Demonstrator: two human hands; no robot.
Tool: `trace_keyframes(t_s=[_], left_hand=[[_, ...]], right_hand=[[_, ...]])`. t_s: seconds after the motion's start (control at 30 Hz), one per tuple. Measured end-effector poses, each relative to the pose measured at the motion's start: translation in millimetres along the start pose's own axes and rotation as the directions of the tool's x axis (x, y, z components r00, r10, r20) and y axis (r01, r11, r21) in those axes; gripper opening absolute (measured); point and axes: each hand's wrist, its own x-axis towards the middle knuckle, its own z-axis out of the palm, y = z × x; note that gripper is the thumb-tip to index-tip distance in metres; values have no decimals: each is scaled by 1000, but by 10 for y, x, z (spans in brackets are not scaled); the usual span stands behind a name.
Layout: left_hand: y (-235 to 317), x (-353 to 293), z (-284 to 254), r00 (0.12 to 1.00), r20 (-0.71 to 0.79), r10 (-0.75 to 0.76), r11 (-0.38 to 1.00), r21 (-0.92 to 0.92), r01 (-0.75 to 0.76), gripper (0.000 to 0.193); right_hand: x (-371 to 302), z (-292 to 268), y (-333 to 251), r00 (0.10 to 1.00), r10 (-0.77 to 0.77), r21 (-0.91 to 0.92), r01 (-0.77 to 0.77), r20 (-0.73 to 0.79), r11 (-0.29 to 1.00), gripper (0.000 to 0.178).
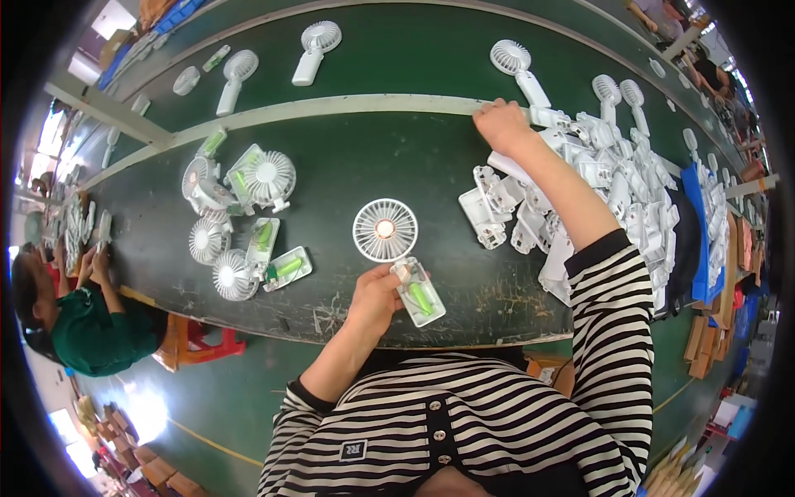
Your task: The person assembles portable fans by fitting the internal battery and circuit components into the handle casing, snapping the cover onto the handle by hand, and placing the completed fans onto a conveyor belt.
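My left hand (374,296) grips a white handheld fan (386,232) by its opened handle, just above the near edge of the workbench. Inside that handle a green battery cell (421,298) shows. Stretched out to the far right, my right hand (502,126) has its fingers curled at the pale rail, beside a heap of white plastic handle shells (609,174). What those fingers hold, if anything, is hidden. To the left on the dark bench lies a group of fans with open handles (269,178), several with green cells showing.
Beyond the pale rail (364,103) runs a green conveyor belt (414,58) carrying several white fans (310,62). A blue bin (704,232) stands at the right end of the heap. At the left, a person in a green top (99,327) sits by the bench.
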Motion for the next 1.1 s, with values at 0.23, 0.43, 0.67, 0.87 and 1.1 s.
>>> trace_keyframes(t_s=[0.23, 0.43, 0.67, 0.87, 1.1], left_hand=[[29, 49, -72, 999, 9, 36, 999, -22, -36, 29], [24, 100, -27, 999, 14, 38, 999, 34, -39, 24], [-28, 40, -44, 999, 15, 43, 999, 0, -43, 21], [-68, 67, -135, 997, 20, 70, 998, 4, -70, 29], [50, -52, -68, 1000, -18, 20, 1000, -13, -20, 28]], right_hand=[[14, 145, -30, 952, -54, 37, 68, -302, 997, 8], [-213, 149, -17, 846, 22, 54, 7, -533, 999, 8], [-682, -230, -320, 805, 335, 653, 84, -490, 753, 20], [-1210, -171, -1030, 933, 345, 967, 175, -103, -185, 38], [-1790, -103, -1468, 961, 272, 975, 111, -56, -190, 43]])
